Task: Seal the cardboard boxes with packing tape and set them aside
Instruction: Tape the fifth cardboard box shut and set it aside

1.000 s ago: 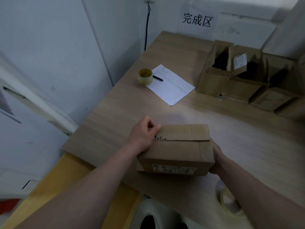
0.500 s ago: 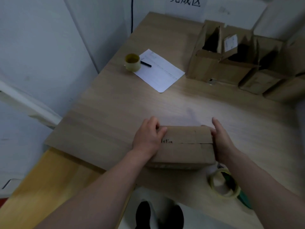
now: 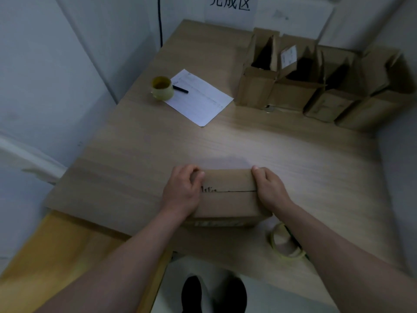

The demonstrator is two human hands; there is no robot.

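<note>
A brown cardboard box (image 3: 229, 199) lies on the wooden table (image 3: 225, 145) near its front edge, flaps folded down with a dark seam across the top. My left hand (image 3: 182, 190) grips the box's left end, fingers curled over the top edge. At the right end, my right hand (image 3: 269, 188) holds the box the same way. A roll of clear packing tape (image 3: 286, 243) lies flat on the table just to the front right of the box, partly behind my right forearm.
Several open cardboard boxes (image 3: 316, 82) stand in a row at the back right. A second tape roll (image 3: 162, 88), a black pen (image 3: 180, 89) and a white sheet (image 3: 199, 97) lie at the back left. A sign (image 3: 230, 5) hangs on the wall.
The box came down from a tilted, lifted position to rest flat on the table. My right hand shifted from under the box's right side up onto its top right edge.
</note>
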